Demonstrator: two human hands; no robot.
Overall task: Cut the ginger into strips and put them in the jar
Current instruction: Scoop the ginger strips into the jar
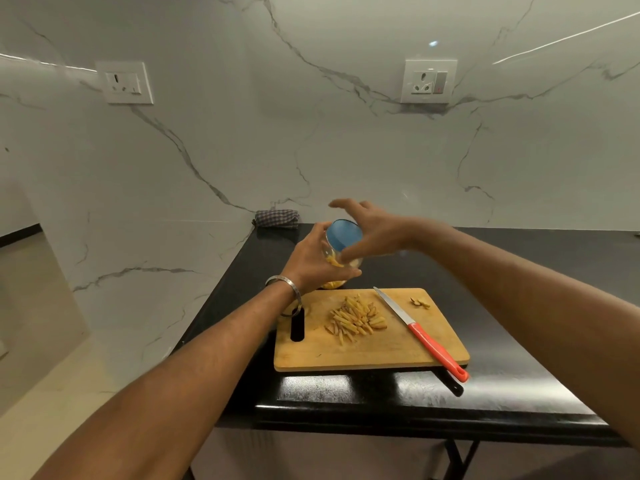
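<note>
Glass jar [341, 259] with ginger strips inside sits tilted in our left hand [313, 259], above the black surface [519, 306]; our right hand [372, 226] spreads wide at its blue lid [344, 233]. More strips [356, 317] lie on the wooden board [381, 351] beside the knife [420, 332].

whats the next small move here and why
Probably take the blue lid off. The left hand holds the jar tilted above the board; the right hand is at the lid, and a pile of strips lies uncollected on the board.
</note>
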